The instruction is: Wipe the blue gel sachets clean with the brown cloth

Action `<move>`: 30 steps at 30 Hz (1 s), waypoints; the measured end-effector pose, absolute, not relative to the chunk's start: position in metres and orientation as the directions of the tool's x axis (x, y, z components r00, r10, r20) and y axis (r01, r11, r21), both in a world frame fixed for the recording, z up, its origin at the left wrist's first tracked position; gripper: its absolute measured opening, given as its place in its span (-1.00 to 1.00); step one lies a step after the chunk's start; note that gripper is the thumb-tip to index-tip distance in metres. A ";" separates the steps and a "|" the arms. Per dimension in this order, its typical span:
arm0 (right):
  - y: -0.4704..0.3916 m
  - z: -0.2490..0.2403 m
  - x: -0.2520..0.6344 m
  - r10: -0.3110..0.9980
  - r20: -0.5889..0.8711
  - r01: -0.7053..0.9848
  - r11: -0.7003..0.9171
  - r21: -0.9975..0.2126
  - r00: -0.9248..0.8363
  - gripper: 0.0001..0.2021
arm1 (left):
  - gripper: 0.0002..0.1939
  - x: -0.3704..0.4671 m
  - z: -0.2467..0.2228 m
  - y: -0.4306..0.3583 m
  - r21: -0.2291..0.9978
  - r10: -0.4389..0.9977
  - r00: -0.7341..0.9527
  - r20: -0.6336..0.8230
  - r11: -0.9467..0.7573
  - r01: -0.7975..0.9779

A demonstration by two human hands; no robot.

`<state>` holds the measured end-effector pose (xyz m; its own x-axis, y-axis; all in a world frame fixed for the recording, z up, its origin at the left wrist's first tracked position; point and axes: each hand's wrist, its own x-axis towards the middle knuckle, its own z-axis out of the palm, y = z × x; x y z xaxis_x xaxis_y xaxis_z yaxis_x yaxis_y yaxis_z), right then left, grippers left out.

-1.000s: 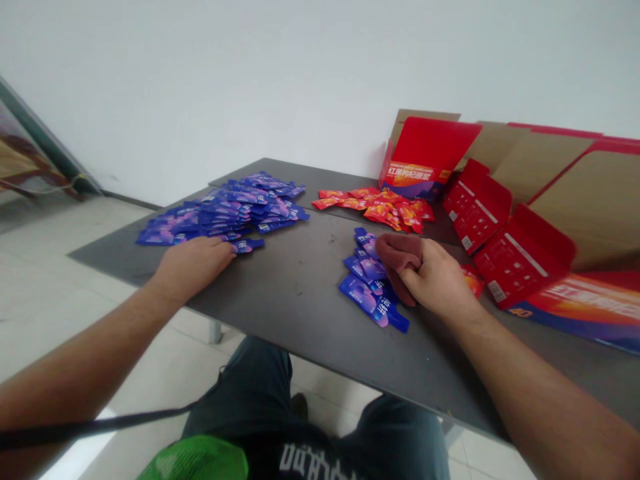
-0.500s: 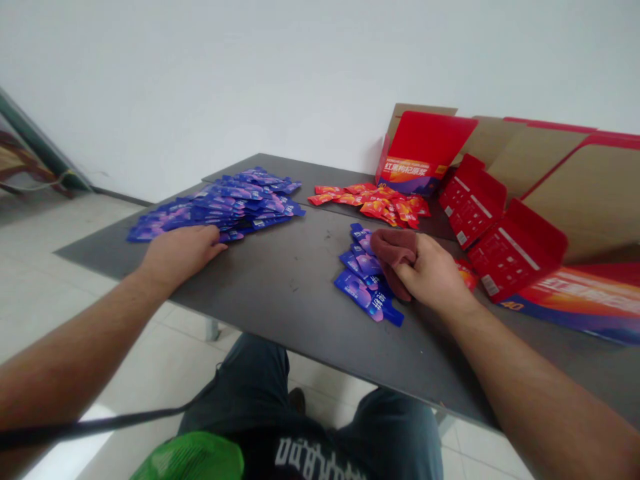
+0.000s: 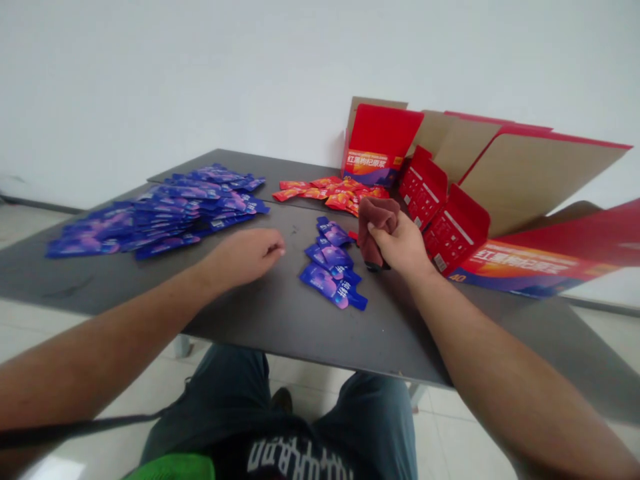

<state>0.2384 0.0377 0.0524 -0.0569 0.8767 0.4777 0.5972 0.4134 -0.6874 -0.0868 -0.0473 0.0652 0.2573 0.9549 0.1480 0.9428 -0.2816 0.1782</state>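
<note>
My right hand [image 3: 404, 248] grips a folded reddish-brown cloth [image 3: 376, 223] just above the table. Left of it, a short overlapping row of blue-purple sachets [image 3: 330, 263] lies flat on the tabletop. My left hand [image 3: 245, 257] is curled into a loose fist over the dark grey table [image 3: 280, 327], between that row and a large heap of blue-purple sachets [image 3: 185, 207]; no sachet sticks out of it. Behind the cloth lies a pile of red-orange sachets [image 3: 330, 192].
An open red box [image 3: 383, 143] stands at the back against the white wall. Two small red boxes [image 3: 457, 227] and a larger box with an orange-blue printed side [image 3: 515, 267] stand at the right. Their raised cardboard flaps [image 3: 535, 170] reach up high behind my right hand.
My left hand has left the edge of the blue heap and moved right, its fingers curling in. My right hand has lifted the cloth off the short sachet row. The view has swung right.
</note>
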 end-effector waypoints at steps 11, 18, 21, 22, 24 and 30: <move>0.055 0.048 0.248 0.875 0.480 0.549 0.371 -0.749 0.063 -0.57 | -0.04 0.007 0.061 0.067 0.250 0.997 -0.037 0.062 0.020 0.968; 0.048 0.055 0.246 0.870 0.492 0.541 0.394 -0.743 0.041 -0.58 | 0.25 0.044 0.051 0.097 0.283 0.995 -0.101 -0.020 0.102 0.954; 0.046 0.057 0.246 0.866 0.500 0.534 0.410 -0.740 0.028 -0.56 | 0.24 0.044 0.049 0.105 0.361 0.996 -0.085 -0.025 0.088 0.928; 0.045 0.057 0.246 0.864 0.504 0.528 0.417 -0.740 0.024 -0.56 | 0.19 0.042 0.050 0.106 0.396 0.997 -0.082 -0.017 0.082 0.915; 0.046 0.057 0.246 0.858 0.513 0.512 0.432 -0.742 0.020 -0.57 | 0.08 0.039 0.051 0.108 0.475 0.996 -0.092 0.012 0.075 0.877; 0.048 0.053 0.247 0.845 0.535 0.482 0.469 -0.741 0.001 -0.58 | -0.19 0.032 0.054 0.101 0.775 0.989 -0.145 -0.024 0.110 0.623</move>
<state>0.2473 0.0476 0.0531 0.0012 0.8446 0.5354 0.4815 0.4687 -0.7405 0.0324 0.1008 0.0545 -0.1446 0.9892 -0.0239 0.6228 0.1098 0.7746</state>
